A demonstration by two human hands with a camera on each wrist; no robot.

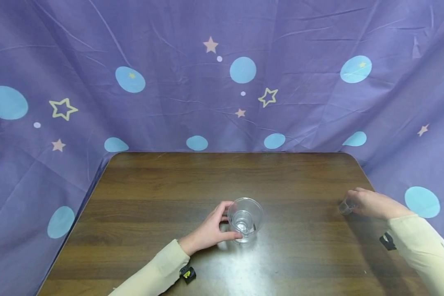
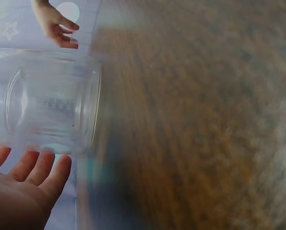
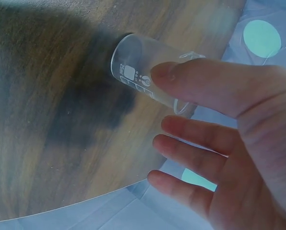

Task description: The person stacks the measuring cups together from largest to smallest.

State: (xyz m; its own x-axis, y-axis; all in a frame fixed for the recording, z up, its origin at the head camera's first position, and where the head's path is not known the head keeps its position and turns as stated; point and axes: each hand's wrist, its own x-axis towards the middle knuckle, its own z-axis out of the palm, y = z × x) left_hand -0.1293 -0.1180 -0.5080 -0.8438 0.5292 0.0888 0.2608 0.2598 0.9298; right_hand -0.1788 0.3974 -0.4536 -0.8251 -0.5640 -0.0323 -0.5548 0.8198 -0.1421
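Note:
A large clear glass beaker stands at the middle of the table, with a smaller glass vessel nested inside it. My left hand holds the large beaker from its left side, thumb at the front and fingers around the back. In the left wrist view, the fingertips meet the beaker's wall. Over at the table's right side, my right hand pinches a small 25 ml beaker near its rim. The thumb lies over its wall, three fingers are spread below, and the index finger is hidden.
Brown wood-grain table lies under both hands. A purple curtain with stars and blue dots hangs around its back and sides. The right hand is close to the table's right edge.

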